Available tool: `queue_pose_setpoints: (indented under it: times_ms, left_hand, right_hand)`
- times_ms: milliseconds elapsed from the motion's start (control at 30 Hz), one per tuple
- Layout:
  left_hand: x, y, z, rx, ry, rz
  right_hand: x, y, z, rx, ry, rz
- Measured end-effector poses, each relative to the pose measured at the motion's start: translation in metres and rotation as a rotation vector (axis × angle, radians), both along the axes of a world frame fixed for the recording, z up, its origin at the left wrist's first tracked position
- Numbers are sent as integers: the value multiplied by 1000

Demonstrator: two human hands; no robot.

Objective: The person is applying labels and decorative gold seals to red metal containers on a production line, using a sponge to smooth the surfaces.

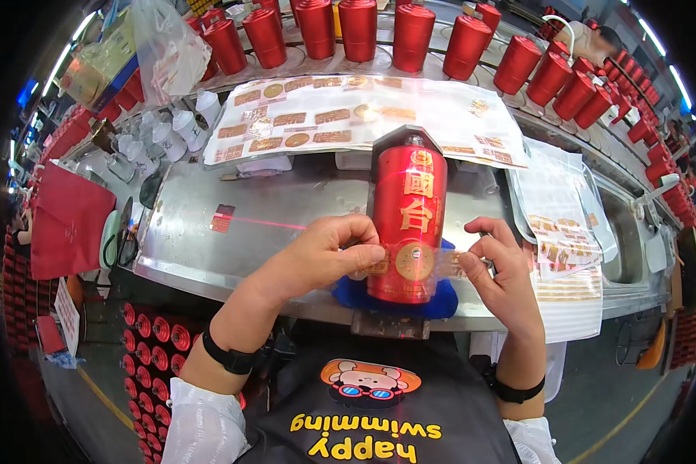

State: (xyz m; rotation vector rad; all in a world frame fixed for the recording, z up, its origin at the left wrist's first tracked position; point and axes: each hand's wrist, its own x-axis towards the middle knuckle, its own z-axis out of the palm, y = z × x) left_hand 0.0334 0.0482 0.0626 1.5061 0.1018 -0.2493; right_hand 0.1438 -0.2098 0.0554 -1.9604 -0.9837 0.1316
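Two hands [334, 249] [506, 274], one gold-lettered bottle [410, 185], two wristbands [232, 358] [520, 392]

Looks bright through the middle and fades to black around the circular rim. Draws light from white ceiling tubes [652, 40], visible at upper right and upper left. Reflects in soft patches off the bare metal table [185, 209] and in pale streaks down the glossy red bottle [407, 232]. Glints on the transparent film [448, 264] too. Includes a thin red line of light [271, 224] across the metal. Dims over the shadowed floor [611, 417]. Renders the fingers [363, 257] fairly sharp, softens the far background and bends straight edges strongly toward the sides.
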Motion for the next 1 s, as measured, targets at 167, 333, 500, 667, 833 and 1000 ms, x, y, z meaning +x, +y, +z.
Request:
queue_pose_setpoints:
  times_ms: [167,333,500,667,833,1000]
  left_hand:
    - [2,4,2,4,1,-20]
    - [3,6,1,38,1,-38]
    - [5,7,0,51,-4,-39]
    - [4,5,0,80,2,-24]
    - [4,3,1,149,-39,-9]
    - [3,0,2,180,-63,20]
  right_hand:
    - [0,2,-3,32,38,14]
    - [0,4,-5,35,66,13]
    - [0,4,-7,31,65,5]
    - [0,6,-9,26,66,7]
    - [2,7,-14,22,75,2]
    - [4,8,-20,19,133,-15]
